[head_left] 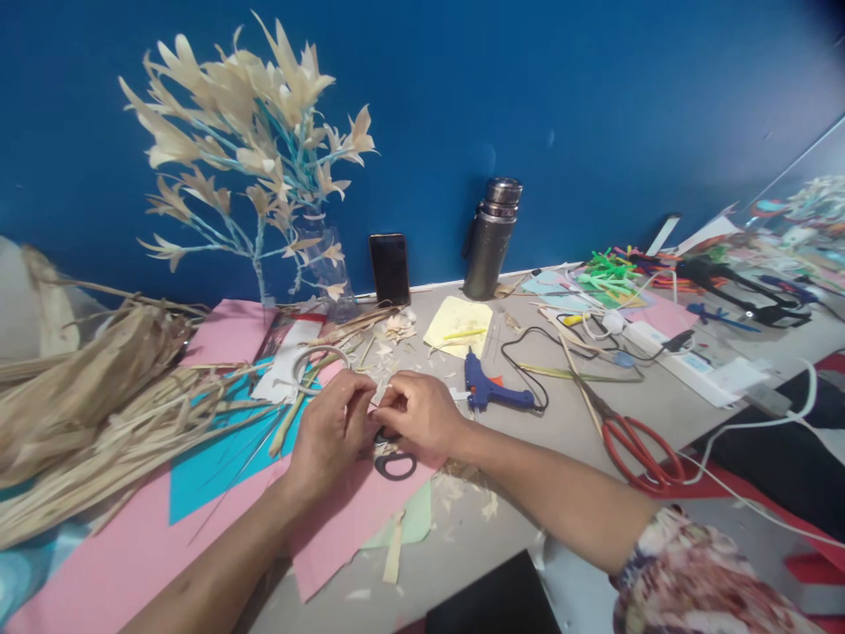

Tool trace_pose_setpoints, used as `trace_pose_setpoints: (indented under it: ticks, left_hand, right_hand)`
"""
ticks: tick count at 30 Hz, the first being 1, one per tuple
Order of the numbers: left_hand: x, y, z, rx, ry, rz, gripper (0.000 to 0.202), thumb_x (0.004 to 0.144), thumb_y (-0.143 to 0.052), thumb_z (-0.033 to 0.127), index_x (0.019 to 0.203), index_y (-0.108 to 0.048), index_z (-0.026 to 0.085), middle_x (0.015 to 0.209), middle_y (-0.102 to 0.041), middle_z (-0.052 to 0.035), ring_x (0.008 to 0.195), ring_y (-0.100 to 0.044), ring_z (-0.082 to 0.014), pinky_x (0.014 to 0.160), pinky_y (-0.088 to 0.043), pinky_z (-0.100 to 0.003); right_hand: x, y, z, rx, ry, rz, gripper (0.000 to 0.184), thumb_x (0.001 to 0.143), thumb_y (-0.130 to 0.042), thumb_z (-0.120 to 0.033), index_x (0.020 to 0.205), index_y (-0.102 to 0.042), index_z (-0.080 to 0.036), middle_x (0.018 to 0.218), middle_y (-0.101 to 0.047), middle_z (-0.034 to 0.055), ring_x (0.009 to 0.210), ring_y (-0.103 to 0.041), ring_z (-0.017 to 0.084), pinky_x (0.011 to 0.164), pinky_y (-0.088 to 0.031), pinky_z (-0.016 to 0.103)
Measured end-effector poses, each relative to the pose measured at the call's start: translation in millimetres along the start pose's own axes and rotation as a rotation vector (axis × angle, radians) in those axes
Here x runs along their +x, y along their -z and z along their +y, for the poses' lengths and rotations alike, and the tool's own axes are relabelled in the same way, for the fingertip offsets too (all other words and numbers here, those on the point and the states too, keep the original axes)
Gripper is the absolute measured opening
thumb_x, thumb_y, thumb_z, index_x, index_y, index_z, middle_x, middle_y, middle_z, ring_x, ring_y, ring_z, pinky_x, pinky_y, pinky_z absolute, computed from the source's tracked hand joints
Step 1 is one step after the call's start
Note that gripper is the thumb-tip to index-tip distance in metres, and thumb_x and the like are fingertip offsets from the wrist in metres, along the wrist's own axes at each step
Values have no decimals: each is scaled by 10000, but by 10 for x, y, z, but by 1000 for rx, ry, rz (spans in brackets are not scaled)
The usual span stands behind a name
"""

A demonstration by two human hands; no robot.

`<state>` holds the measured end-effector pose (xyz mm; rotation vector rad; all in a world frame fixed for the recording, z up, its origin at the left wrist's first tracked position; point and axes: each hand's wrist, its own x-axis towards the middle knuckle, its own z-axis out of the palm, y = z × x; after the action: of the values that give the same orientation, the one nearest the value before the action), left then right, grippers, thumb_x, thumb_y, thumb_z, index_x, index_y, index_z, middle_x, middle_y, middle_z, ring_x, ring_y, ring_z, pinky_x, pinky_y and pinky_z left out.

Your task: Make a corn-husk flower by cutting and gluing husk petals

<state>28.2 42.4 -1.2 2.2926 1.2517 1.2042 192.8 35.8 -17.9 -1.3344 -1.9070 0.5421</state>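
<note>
My left hand (pixel 332 429) and my right hand (pixel 417 412) meet above the pink paper (pixel 356 519), fingertips pinched close together. Whatever is between them is too small and too hidden to make out. Just under my right hand lie black-handled scissors (pixel 396 467), partly covered by it. A pale dried-husk strip (pixel 394 550) rests nearer to me, over a light green paper (pixel 417 515). Beyond my left hand is a white ring-shaped roll (pixel 297 370). To the right of my right hand a blue glue gun (pixel 492 387) lies on its side.
Dried corn husks (pixel 99 405) pile up at the left. Husk flowers (pixel 244 132) stand in a clear bottle (pixel 330 264). Along the wall are a phone (pixel 390 269) and a flask (pixel 492 242). Red-handled scissors (pixel 640 449), cables and a power strip (pixel 679 361) occupy the right.
</note>
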Motion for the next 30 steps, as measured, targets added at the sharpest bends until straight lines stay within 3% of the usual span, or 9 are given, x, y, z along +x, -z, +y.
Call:
trace_pose_setpoints:
  ticks: [7,12,17,22,30]
  left_hand:
    - [-10,-18,-26,-9,-18,17,148,928,-488,237,819,-582,204,751,-618,1,685,-574,-151,647,-444,-276]
    - [-6,-3,-26,-4,-49,37,145,929,-499,213,809,-580,202,736,-604,12,675,-566,-143,635,-438,-262]
    - [-5,-3,-36,-10,-58,48,149,941,-493,210,821,-582,202,751,-610,14,677,-568,-138,648,-446,-259]
    - [-6,-12,-56,-10,-42,49,140,941,-494,219,834,-582,203,771,-619,9,697,-574,-143,660,-450,-265]
    - [-11,-16,-74,-2,22,2,159,925,-485,265,821,-590,207,756,-625,1,688,-575,-154,657,-457,-280]
  right_hand:
    - [-1,16,-40,36,-36,0,193,788,-791,-224,689,-629,-189,739,-638,-30,688,-569,121,651,-370,237]
    - [-12,28,-37,71,21,-13,128,856,-729,-194,735,-687,-193,768,-641,-12,739,-593,129,716,-408,238]
    - [-28,26,-34,35,107,-28,141,939,-624,-169,852,-733,-191,844,-673,14,821,-621,140,772,-436,239]
    - [-37,24,-37,44,85,-27,181,972,-574,-160,980,-749,-206,943,-691,26,892,-637,142,806,-455,236]
    - [-13,-3,21,35,-2,28,65,834,-745,-169,786,-727,-209,865,-675,0,805,-628,137,747,-435,246]
